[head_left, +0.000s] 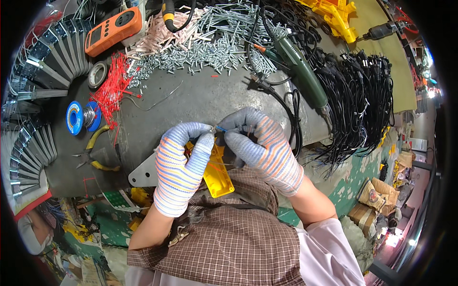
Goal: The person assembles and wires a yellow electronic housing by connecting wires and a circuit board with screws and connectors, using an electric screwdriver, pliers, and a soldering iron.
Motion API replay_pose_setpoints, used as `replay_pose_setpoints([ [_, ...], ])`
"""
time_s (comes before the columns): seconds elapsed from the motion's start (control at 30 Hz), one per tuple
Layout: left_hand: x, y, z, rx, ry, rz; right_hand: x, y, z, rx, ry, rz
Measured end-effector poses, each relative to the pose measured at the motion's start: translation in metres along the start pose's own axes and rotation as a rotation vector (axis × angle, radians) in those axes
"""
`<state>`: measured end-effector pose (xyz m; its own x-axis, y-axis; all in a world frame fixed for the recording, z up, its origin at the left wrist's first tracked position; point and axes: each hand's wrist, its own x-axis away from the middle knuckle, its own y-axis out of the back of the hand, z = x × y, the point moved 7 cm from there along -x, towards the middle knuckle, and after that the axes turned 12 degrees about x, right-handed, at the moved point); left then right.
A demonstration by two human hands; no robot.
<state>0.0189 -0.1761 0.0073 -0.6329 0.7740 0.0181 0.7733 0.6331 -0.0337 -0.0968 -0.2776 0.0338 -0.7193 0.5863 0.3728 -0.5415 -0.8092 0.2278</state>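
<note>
Both my hands wear striped knit gloves and meet over the table's front edge. My right hand [265,145] pinches a thin blue wire [221,128] between thumb and fingers. My left hand [183,164] has thumb and forefinger pressed together at the wire's left end; what lies in that pinch is too small to tell. Below the fingertips is a yellow plastic housing [219,183], partly covered by my left hand, with a thin orange wire [217,167] across it. A grey metal plate [145,172] with holes sticks out left of my left hand.
Piled screws [210,52] lie at the back, beside an orange meter [114,31]. Red cable ties [112,86], a solder spool [75,118] and yellow-handled pliers [95,150] are left. A green electric screwdriver [300,71] and black power cords [355,105] are right.
</note>
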Motion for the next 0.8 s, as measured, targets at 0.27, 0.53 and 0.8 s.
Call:
replay_pose_setpoints([
  [0.27,0.000,0.000,-0.002,-0.045,-0.053,0.029,-0.002,-0.006,-0.001,-0.068,0.040,0.023],
  [0.53,-0.001,-0.002,-0.005,-0.039,-0.096,0.032,-0.002,-0.005,-0.001,0.045,0.103,-0.023],
  [0.8,-0.001,-0.007,-0.016,-0.152,-0.239,0.060,-0.001,-0.005,0.007,0.138,0.195,-0.084],
])
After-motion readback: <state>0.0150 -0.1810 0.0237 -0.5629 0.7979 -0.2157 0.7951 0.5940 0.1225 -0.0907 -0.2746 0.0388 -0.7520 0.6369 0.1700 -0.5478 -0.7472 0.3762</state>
